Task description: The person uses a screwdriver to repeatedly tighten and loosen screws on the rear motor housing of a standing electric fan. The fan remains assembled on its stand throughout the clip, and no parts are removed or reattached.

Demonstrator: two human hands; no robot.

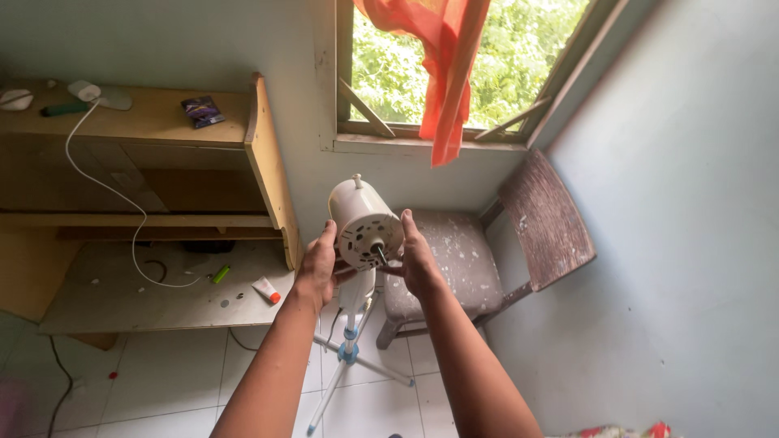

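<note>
left hand [318,268] and right hand [418,264]: fingers clasp both sides of the fan motor housing [365,225] | grille and blades already off, bare shaft [380,253] between the fingers | stand [349,345] below | chair [487,259] beyond | bench [122,300] far left

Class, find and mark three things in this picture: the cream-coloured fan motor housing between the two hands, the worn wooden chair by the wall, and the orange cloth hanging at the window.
cream-coloured fan motor housing [367,223], head view, on its round front face.
worn wooden chair [454,255], head view, on the paint-spattered seat.
orange cloth [442,73], head view, on its hanging middle fold.
</note>
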